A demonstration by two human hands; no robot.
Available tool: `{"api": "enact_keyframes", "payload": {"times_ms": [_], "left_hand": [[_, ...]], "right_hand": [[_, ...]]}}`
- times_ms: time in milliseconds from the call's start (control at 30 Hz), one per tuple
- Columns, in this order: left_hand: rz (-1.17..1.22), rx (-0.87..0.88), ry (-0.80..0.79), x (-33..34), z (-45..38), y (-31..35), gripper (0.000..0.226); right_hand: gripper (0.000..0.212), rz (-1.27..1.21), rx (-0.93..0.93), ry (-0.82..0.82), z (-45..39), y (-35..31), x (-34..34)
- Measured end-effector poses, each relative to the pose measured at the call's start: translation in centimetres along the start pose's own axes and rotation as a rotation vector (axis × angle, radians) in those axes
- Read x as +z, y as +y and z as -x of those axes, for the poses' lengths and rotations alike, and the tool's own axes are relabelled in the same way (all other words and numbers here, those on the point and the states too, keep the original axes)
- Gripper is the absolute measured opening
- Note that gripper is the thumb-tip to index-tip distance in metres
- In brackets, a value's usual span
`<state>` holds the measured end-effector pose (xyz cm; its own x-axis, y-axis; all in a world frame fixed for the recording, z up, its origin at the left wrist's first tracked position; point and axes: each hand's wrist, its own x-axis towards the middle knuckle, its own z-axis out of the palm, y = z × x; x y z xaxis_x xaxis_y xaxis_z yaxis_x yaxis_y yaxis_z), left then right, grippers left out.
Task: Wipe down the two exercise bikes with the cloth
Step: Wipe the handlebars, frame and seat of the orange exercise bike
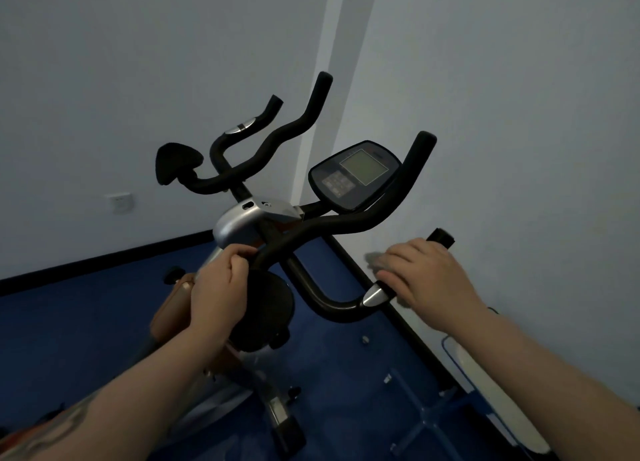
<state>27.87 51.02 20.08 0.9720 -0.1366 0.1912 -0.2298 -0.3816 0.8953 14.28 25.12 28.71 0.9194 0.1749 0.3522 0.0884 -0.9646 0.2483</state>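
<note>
A silver and orange exercise bike stands below me, its black handlebar [349, 226] curving up to a console [356, 176] with a grey screen. My left hand [216, 291] grips the handlebar near its centre clamp. My right hand [426, 273] is wrapped round the near right grip beside a chrome sensor [374, 296], with a grey cloth [375, 259] bunched under its fingers. A second black handlebar [277, 138], with its own chrome sensor and a black pad [176, 161], rises behind the first; the bike beneath it is hidden.
Pale walls meet in a corner right behind the bikes, with black skirting [104, 258] and a wall socket [121, 202] at left. The floor is blue carpet [86, 322]. A blue and white frame [491, 391] lies along the right wall.
</note>
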Motion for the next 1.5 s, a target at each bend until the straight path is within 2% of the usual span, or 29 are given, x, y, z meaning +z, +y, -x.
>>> {"api": "enact_keyframes", "payload": {"times_ms": [100,167,233,300,400,467,533,600,667,800,900,967,1033,1100,1167,1233,1333,1400,1500], "left_hand": [[0.022,-0.007,0.027,0.1,0.2,0.3,0.035],[0.005,-0.018,0.037,0.2,0.2,0.3,0.034],[-0.027,-0.033,0.039,0.2,0.1,0.4,0.034],[-0.049,-0.052,0.029,0.1,0.1,0.4,0.035],[-0.043,-0.062,0.028,0.1,0.2,0.5,0.036],[-0.035,-0.052,0.039,0.2,0.3,0.5,0.036],[-0.033,-0.045,0.051,0.2,0.2,0.4,0.035],[-0.035,-0.041,0.062,0.4,0.1,0.2,0.034],[-0.06,-0.037,0.057,0.4,0.1,0.2,0.034],[-0.119,0.0,0.026,0.2,0.1,0.2,0.032],[-0.058,-0.021,0.001,0.0,0.1,0.2,0.03],[-0.004,-0.028,-0.027,0.0,0.0,0.0,0.03],[0.028,-0.031,-0.039,0.0,-0.1,0.0,0.029],[0.047,-0.028,-0.051,0.0,-0.1,-0.1,0.028],[0.065,-0.019,-0.074,0.0,-0.1,-0.2,0.027],[0.108,-0.015,-0.098,-0.1,-0.1,-0.2,0.026],[0.147,-0.024,-0.117,-0.1,-0.1,-0.3,0.026],[0.174,-0.033,-0.126,0.0,-0.2,-0.5,0.026],[0.205,-0.042,-0.122,0.0,-0.4,-0.5,0.025]], "right_hand": [[0.031,0.002,0.236,0.007,-0.3,-3.3,-0.3],[0.031,0.028,0.211,-0.087,-1.0,-8.1,1.7],[0.045,-0.061,0.219,-0.162,-2.0,-11.1,2.5],[0.035,-0.098,0.149,-0.206,-2.7,-9.8,2.4],[0.041,-0.45,0.083,-0.527,-2.8,-5.8,0.7],[0.048,-0.586,-0.007,-0.611,-2.4,-4.7,0.0],[0.058,-0.38,-0.094,-0.559,-2.0,-5.4,1.1],[0.057,-0.144,-0.099,-0.465,-2.5,-6.5,2.6],[0.056,-0.078,-0.057,-0.411,-3.5,-7.8,3.8],[0.05,-0.199,0.139,-0.387,-5.1,-9.4,4.5],[0.052,-0.305,0.121,-0.391,-3.4,-8.8,3.3],[0.047,-0.506,0.162,-0.386,-2.3,-7.9,1.9],[0.035,-0.713,0.259,-0.305,-1.9,-7.6,1.0],[0.022,-0.761,0.363,-0.182,-2.0,-8.2,1.3],[0.007,-0.684,0.473,-0.092,-2.3,-9.2,1.7],[0.033,-0.513,0.566,-0.07,-2.4,-9.6,2.3],[0.044,-0.065,0.438,-0.191,-2.4,-9.8,3.0],[0.053,0.019,0.394,-0.21,-2.9,-10.4,3.8],[0.047,0.042,0.359,-0.328,-6.1,-11.0,5.0]]}}
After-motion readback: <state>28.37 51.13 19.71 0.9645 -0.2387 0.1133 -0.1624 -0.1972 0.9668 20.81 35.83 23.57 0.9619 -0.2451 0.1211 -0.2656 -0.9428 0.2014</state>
